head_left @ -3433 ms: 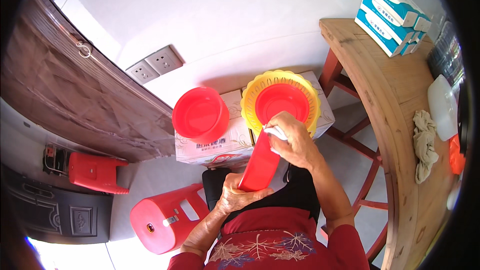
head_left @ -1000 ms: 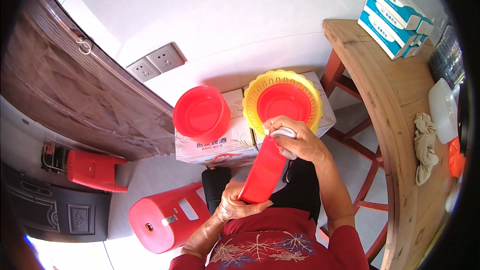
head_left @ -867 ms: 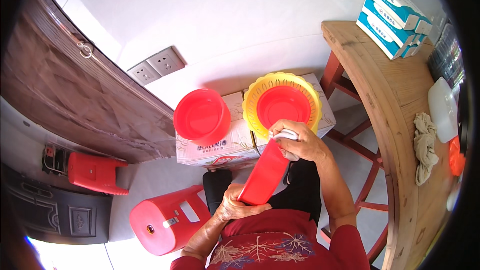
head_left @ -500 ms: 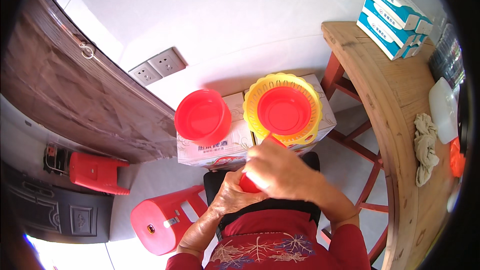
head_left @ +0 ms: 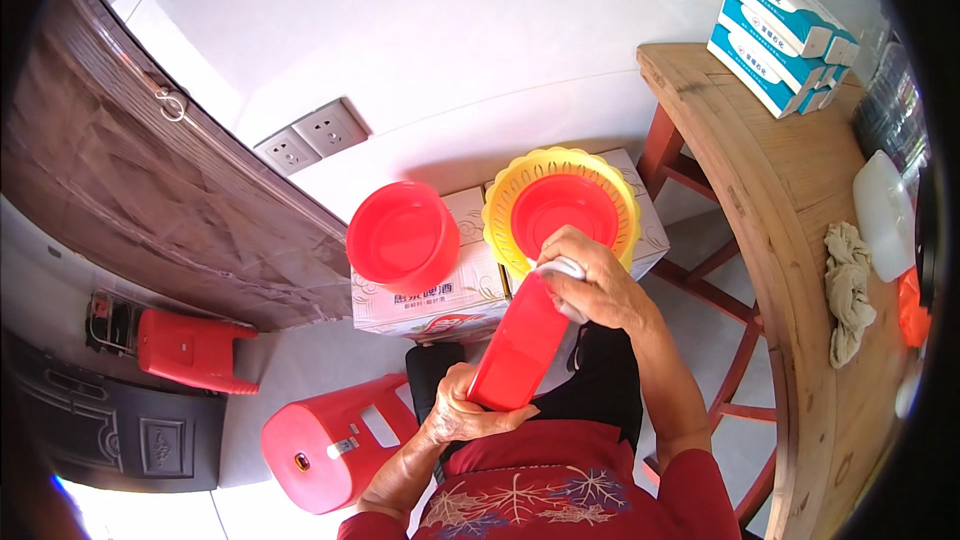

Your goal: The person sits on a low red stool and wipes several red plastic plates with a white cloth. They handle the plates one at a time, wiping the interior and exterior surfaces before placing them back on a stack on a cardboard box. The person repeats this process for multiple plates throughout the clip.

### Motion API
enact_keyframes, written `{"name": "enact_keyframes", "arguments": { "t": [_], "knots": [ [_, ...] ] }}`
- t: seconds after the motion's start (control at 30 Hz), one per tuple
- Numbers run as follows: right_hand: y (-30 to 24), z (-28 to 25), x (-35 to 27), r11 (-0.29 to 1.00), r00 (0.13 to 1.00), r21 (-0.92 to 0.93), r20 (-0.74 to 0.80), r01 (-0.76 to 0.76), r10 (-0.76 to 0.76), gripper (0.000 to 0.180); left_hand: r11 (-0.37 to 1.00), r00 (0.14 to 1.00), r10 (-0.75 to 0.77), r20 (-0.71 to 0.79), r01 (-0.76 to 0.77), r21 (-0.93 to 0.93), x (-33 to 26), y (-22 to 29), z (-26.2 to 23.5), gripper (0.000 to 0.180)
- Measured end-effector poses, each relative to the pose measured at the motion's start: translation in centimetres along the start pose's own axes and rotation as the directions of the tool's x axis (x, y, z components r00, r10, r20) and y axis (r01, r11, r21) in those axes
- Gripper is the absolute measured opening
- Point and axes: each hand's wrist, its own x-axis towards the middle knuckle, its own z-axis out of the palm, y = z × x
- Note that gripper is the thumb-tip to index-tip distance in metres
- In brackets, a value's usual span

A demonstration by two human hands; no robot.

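**Wiping resumes at far rim**

Head view: left hand (head_left: 462,412) clamps the near edge of the tilted red bowl (head_left: 520,345) over the lap. Right hand (head_left: 590,275), fingers closed on a white cloth (head_left: 562,268), has returned from mid-bowl to the far edge, suggesting another wiping pass.

A red plastic bowl (head_left: 518,350) stands tilted on edge, white cloth (head_left: 562,270) at its upper rim.

Red top with short sleeves and a pale leaf pattern stitched across the chest; black trousers; bare forearms.
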Motion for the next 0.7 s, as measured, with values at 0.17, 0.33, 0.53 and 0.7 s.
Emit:
{"name": "enact_keyframes", "arguments": {
  "t": [0.17, 0.33, 0.53, 0.7],
  "knots": [
    [-0.9, 1.7, -0.7, 0.968, 0.988, -0.227, -0.083, 0.109, -0.130, 0.014, 0.999, 0.997, -0.033, -0.067, 0.033, 0.003, -0.1, -0.6, -0.1, 0.028],
    [-4.2, 5.7, -2.0, 0.649, 0.863, -0.603, 0.142, 0.464, -0.485, 0.024, 0.992, 0.980, -0.120, -0.162, 0.112, -0.059, -0.7, -1.5, 0.0, 0.035],
    [-3.2, 2.7, -0.7, 0.946, 0.955, -0.136, -0.004, 0.295, -0.298, 0.017, 0.996, 0.988, -0.058, -0.142, 0.046, -0.082, -1.4, -1.4, -1.0, 0.051],
    [0.5, 0.4, -0.3, 0.932, 0.994, 0.350, -0.029, -0.091, 0.108, 0.020, 0.851, 0.944, -0.157, -0.292, -0.021, -0.525, -1.7, -1.2, -0.5, 0.064]
  ]
}}
